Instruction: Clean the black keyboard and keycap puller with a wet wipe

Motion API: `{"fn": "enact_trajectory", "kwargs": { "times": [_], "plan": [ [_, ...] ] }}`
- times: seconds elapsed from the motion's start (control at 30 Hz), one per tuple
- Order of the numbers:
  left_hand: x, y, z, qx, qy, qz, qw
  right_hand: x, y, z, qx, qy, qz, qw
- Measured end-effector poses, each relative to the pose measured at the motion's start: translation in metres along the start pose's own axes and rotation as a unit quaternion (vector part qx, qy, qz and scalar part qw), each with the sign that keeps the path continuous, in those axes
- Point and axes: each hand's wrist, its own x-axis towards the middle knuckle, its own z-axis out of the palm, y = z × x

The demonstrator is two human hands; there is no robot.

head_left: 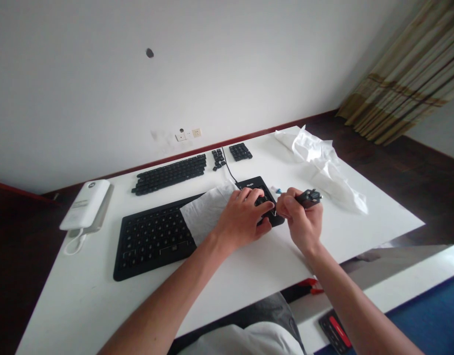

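A black keyboard (153, 239) with its keycaps off lies on the white table, and a pale grey cloth (207, 209) covers its middle. My left hand (245, 214) lies over the keyboard's right part, fingers stretched and spread on it, the wrist beside the cloth. At the keyboard's right end, my right hand (299, 217) is closed around a black-handled tool (310, 198) with metal bits at its outer end. A thin tip shows below that fist, close to the keyboard's edge; whether it touches is unclear. A small blue-and-white item (277, 190) lies just behind.
Removed black keycaps stand in a large group (171, 172), a small cluster (218, 159) and a number-pad block (241, 152) at the back. A cable (229, 168) runs between them. A white power bank (86, 204) sits left; crumpled white plastic (323, 162) lies right.
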Motion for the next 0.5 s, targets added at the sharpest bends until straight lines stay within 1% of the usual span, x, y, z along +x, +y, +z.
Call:
{"fn": "enact_trajectory", "kwargs": {
  "times": [0.1, 0.17, 0.27, 0.5],
  "plan": [
    [0.000, -0.001, 0.001, -0.008, 0.010, -0.001, 1.000, -0.007, 0.000, 0.002, -0.017, 0.042, 0.002, 0.999],
    [0.000, -0.001, 0.001, -0.011, 0.015, -0.003, 1.000, -0.011, -0.001, 0.002, -0.031, 0.056, 0.001, 0.998],
    [0.000, 0.000, 0.002, -0.007, 0.016, -0.006, 1.000, -0.012, 0.000, 0.002, -0.038, 0.061, -0.002, 0.997],
    [-0.001, 0.001, 0.004, 0.014, 0.015, 0.000, 1.000, -0.009, 0.000, 0.003, -0.060, 0.049, -0.004, 0.997]
  ]
}}
